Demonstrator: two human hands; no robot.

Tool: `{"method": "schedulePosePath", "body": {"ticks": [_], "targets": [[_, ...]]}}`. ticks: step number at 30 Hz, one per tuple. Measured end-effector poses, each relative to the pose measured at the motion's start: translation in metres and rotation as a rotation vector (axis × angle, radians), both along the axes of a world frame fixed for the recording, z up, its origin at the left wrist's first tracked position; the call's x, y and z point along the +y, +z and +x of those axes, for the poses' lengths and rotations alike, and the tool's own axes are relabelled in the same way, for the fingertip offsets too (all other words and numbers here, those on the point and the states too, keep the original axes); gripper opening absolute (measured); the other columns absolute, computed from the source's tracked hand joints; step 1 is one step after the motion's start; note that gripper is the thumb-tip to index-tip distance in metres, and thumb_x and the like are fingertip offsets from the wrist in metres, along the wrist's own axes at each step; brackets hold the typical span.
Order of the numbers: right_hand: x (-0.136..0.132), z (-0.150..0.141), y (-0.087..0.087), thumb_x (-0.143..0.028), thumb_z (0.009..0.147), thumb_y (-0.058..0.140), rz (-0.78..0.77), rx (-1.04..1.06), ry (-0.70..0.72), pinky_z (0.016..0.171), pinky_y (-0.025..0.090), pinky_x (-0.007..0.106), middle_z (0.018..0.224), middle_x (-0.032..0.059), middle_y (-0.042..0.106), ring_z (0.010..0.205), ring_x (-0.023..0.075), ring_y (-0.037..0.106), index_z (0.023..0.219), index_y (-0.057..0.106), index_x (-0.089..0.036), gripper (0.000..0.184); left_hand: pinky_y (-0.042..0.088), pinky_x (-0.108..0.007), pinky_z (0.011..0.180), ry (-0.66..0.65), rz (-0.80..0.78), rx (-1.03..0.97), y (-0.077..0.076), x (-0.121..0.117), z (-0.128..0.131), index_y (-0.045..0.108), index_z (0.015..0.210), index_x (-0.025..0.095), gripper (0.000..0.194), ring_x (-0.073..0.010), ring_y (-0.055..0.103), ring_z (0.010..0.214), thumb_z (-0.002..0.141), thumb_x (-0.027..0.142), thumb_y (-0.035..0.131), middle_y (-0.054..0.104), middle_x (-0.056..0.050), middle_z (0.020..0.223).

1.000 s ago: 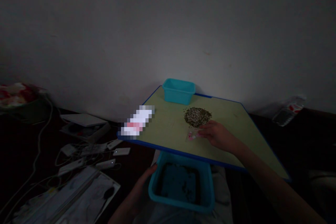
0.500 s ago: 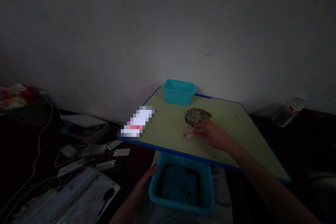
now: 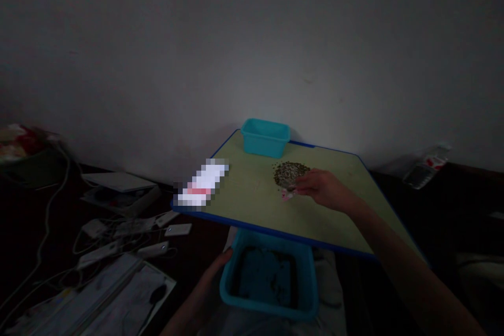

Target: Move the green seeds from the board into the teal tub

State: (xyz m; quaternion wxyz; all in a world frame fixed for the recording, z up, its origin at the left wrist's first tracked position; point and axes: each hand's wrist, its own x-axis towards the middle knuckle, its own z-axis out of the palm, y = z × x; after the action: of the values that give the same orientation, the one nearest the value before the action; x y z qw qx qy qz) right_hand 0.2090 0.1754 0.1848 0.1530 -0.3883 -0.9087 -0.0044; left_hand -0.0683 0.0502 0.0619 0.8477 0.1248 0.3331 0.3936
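My right hand (image 3: 321, 189) is closed, pinching a small clear plastic piece with pink print (image 3: 289, 195), perhaps a little bag, at the near edge of a pile of small dark and pale grains (image 3: 290, 174). The pile lies on a yellowish-green folding table (image 3: 244, 189) with a blue rim. Below the table's front edge, a turquoise plastic tub (image 3: 268, 308) rests on my lap, with dark bits scattered over its bottom. My left hand (image 3: 214, 275) grips this tub's left side; most of its fingers are hidden in shadow.
A second turquoise tub (image 3: 265, 143) stands at the table's back edge by the wall. A bright, pixelated phone-like slab (image 3: 201, 184) sits at the left. Cables and power strips (image 3: 118, 241) clutter the floor; a plastic bottle (image 3: 427, 168) is at right.
My right hand has lifted the pink-printed plastic piece slightly up and to the right, against the grain pile, and the piece has tilted. My left hand stays on the tub. The view has shifted slightly.
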Motion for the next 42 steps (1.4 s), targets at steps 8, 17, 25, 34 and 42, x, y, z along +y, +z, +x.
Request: {"method": "schedulePosePath", "body": {"ticks": [8,17,25,34,42], "targets": [[-0.002,-0.008,-0.012,-0.024,0.085,0.045,0.02,0.138,-0.19,0.067,0.046,0.026,0.089,0.0002,0.069,0.075,0.0144,0.062,0.102,0.064,-0.026,0.026,0.042,-0.048,0.088,0.064,-0.052,0.131,0.008,0.0,0.005,0.047,0.121,0.005,0.058,-0.0334,0.063,0.092,0.076,0.043,0.049,0.072,-0.016,0.093],[-0.003,-0.005,-0.056,-0.025,0.085,0.043,0.147,0.254,-0.37,0.074,0.048,0.028,0.097,0.0044,0.067,0.082,0.0177,0.063,0.105,0.062,-0.022,0.028,0.042,-0.051,0.087,0.06,-0.05,0.116,0.014,0.0,0.005,0.048,0.12,0.007,0.055,-0.0345,0.064,0.09,0.076,0.041,0.05,0.073,-0.015,0.088],[-0.02,0.0,-0.062,-0.023,0.086,0.042,0.206,0.182,-0.391,0.073,0.046,0.028,0.093,0.0066,0.068,0.079,0.0176,0.062,0.103,0.064,-0.02,0.028,0.041,-0.05,0.087,0.035,-0.065,0.068,0.01,0.001,0.003,0.049,0.119,0.008,0.056,-0.035,0.063,0.093,0.075,0.043,0.05,0.073,-0.015,0.091],[-0.018,-0.007,-0.065,-0.025,0.086,0.042,0.175,0.174,-0.376,0.071,0.046,0.028,0.091,0.0068,0.068,0.078,0.0176,0.062,0.102,0.064,-0.02,0.027,0.043,-0.051,0.085,0.039,-0.075,0.075,0.009,0.001,0.004,0.047,0.122,0.008,0.061,-0.0357,0.063,0.092,0.073,0.043,0.053,0.072,-0.016,0.093],[-0.017,-0.014,-0.062,-0.027,0.086,0.041,0.19,0.21,-0.366,0.071,0.047,0.028,0.092,0.0058,0.068,0.079,0.0175,0.062,0.102,0.064,-0.021,0.028,0.041,-0.047,0.089,0.044,-0.06,0.06,0.005,0.0,0.003,0.051,0.118,0.009,0.055,-0.0329,0.062,0.096,0.075,0.042,0.051,0.072,-0.015,0.095]]}}
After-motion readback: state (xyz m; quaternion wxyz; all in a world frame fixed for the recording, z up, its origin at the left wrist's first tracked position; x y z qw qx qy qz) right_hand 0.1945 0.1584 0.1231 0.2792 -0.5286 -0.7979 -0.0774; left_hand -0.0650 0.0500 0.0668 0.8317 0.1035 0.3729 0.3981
